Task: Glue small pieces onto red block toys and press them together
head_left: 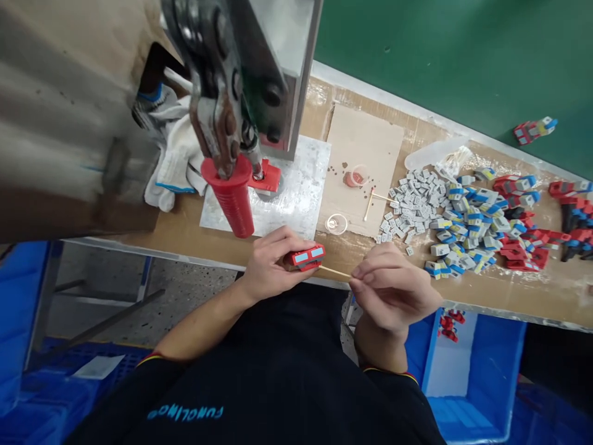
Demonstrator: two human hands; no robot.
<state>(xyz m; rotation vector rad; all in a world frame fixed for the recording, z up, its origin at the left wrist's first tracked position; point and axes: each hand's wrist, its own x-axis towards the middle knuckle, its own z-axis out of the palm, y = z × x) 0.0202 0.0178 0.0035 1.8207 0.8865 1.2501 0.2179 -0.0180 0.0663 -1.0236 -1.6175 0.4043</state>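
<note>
My left hand [271, 267] is closed around a red toy part [306, 256] with two light-blue window panels, held just in front of the table edge. Between the fingertips of my right hand [393, 284] is pinched a thin cotton swab [336, 271]. Its far end meets the red part's lower right side, and the tip is hidden there. Two more swabs [369, 205] lie on the cardboard [343, 154], near a small clear cup [356, 176] with reddish liquid and another clear cup [336, 224].
A lever press with a red handle [231, 198] stands left over a metal plate [287, 210]. White gloves [178, 148] lie beside it. To the right are small grey tiles [417, 198], grey-blue-yellow parts [477, 216] and red parts [523, 247]. A blue bin [495, 371] sits below the table.
</note>
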